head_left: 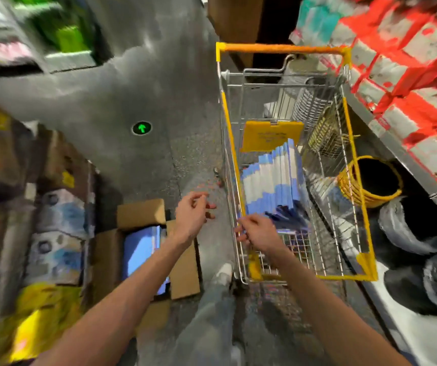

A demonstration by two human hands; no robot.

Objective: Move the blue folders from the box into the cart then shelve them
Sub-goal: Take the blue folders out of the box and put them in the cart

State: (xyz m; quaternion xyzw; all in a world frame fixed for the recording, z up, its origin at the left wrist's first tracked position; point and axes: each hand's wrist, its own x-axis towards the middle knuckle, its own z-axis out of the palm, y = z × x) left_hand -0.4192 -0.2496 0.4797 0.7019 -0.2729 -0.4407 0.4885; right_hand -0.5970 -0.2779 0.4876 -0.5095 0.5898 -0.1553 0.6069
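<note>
A stack of blue folders [271,180] leans inside the wire cart [354,180], which has a yellow rim and an orange handle at the far end. An open cardboard box [183,268] on the floor at the lower left still holds blue folders [141,249]. My left hand [192,215] hovers between box and cart, fingers apart and empty. My right hand [257,231] is at the cart's near left rim, by the lower end of the stacked folders; its fingers are curled, and blur hides whether they touch a folder.
Shelves with red and white packs [410,75] run along the right. A yellow basket [370,183] and dark round items sit low on the right. Stacked boxes and packs [56,233] line the left. A green arrow mark [141,128] is on the grey floor.
</note>
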